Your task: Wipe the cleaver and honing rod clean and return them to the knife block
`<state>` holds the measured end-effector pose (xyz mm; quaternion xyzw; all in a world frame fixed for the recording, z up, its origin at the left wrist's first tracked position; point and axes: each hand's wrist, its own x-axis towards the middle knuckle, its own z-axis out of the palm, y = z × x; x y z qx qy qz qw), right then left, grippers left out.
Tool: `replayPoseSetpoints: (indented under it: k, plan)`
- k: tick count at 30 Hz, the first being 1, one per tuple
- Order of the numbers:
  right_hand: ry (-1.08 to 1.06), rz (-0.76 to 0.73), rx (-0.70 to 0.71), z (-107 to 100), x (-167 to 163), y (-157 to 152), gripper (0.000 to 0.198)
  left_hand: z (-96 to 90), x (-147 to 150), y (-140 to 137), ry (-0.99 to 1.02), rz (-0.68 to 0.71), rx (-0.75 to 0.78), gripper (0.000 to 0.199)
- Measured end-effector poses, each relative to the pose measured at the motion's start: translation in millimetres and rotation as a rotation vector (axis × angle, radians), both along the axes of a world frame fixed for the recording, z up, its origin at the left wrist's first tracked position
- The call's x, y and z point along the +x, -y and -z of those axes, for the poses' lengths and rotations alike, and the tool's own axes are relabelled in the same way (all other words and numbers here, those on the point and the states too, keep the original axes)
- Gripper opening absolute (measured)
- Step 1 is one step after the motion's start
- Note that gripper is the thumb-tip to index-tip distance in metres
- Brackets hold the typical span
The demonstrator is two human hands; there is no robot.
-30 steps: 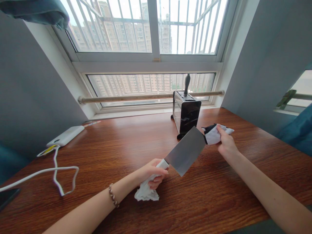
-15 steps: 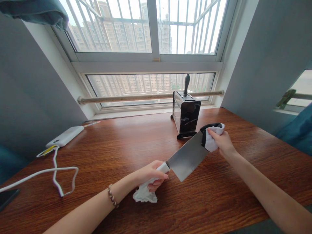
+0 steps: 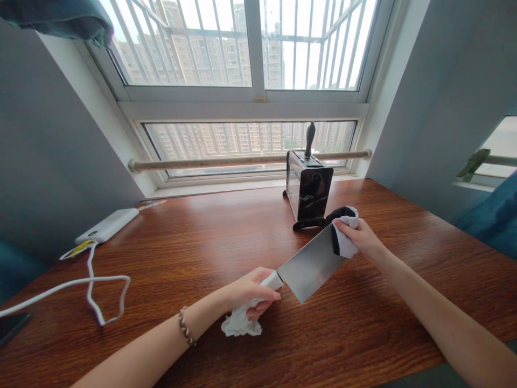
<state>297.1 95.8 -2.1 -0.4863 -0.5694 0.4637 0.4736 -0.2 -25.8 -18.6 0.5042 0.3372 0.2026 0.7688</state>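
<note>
A cleaver (image 3: 311,265) with a broad steel blade is held slantwise above the table. My left hand (image 3: 254,293) is wrapped round its white handle, and a crumpled white tissue (image 3: 241,322) hangs out below that palm. My right hand (image 3: 363,237) pinches a black and white cloth (image 3: 345,237) folded over the blade's far end, hiding that end. Just behind the cloth stands a knife block (image 3: 313,196) with a black glossy front. One dark-handled tool (image 3: 309,139) sticks up from its top.
On the left of the wooden table (image 3: 194,237) lie a white power bank (image 3: 108,226), a looped white cable (image 3: 91,291) and the corner of a dark phone (image 3: 12,327). A window with bars (image 3: 254,94) and a horizontal rail (image 3: 226,161) are behind the table.
My right hand and the cloth have slid along the blade toward the handle, left and slightly down. My left hand and the cleaver have barely moved.
</note>
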Motion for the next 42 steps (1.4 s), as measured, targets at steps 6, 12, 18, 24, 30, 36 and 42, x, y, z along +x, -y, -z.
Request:
replayPoseSetpoints:
  k: [6, 12, 18, 24, 30, 36, 42]
  plan:
    - [-0.055, 0.018, 0.016, -2, -1, -1, 0.043, 1.0, 2, 0, 0.03, -0.016, 0.004, 0.023]
    - [-0.165, 0.092, 0.023, -1, -1, -4, 0.041, 4.5, 1, -1, 0.073, -0.082, 0.003, 0.024]
    - [-0.338, 0.17, 0.023, -2, -14, 6, 0.037, 7.2, 3, 1, 0.099, -0.137, 0.014, 0.028]
    - [-0.541, 0.248, -0.036, -4, -29, 23, 0.034, 4.6, 6, 3, 0.12, -0.168, 0.039, 0.028]
    - [-0.706, 0.171, -0.248, 0, -50, 56, 0.032, 6.1, 8, 5, 0.151, -0.211, 0.047, 0.028]
    - [-0.674, -0.037, -0.393, 4, -66, 88, 0.029, 6.6, 15, 15, 0.175, -0.283, 0.069, 0.028]
    - [-0.619, -0.166, -0.461, 7, -68, 99, 0.029, 5.4, 24, 20, 0.173, -0.374, 0.088, 0.03]
